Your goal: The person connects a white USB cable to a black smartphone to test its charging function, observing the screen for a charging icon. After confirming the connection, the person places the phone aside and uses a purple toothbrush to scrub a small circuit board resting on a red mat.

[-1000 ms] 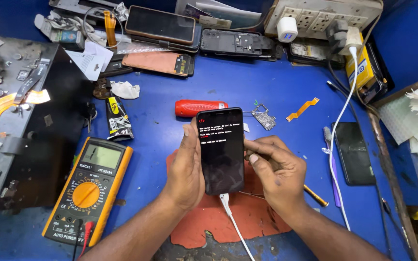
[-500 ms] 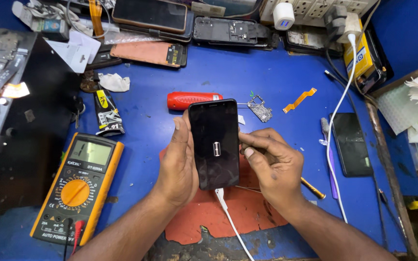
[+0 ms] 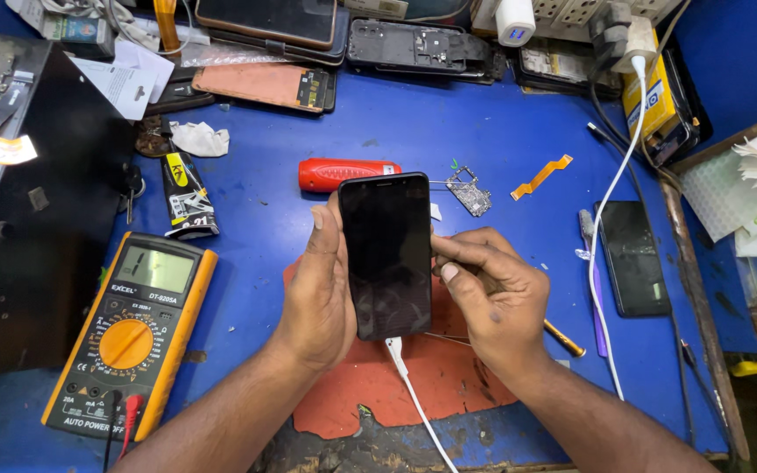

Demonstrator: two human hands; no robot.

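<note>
Your left hand (image 3: 321, 293) cups the black phone (image 3: 385, 256) at centre frame, thumb lying along its left edge, while your right hand (image 3: 492, 298) pinches the right edge between thumb and fingers. The screen is dark and a white cable (image 3: 413, 390) runs from its lower end, so I'd judge it wise to keep the phone steady and avoid tugging that plug. Beneath lies a worn red mat (image 3: 449, 377) on the blue bench (image 3: 484, 140). A yellow multimeter (image 3: 133, 328) sits lower left, a red-handled tool (image 3: 343, 172) above the phone, another dark phone (image 3: 633, 258) at right.
</note>
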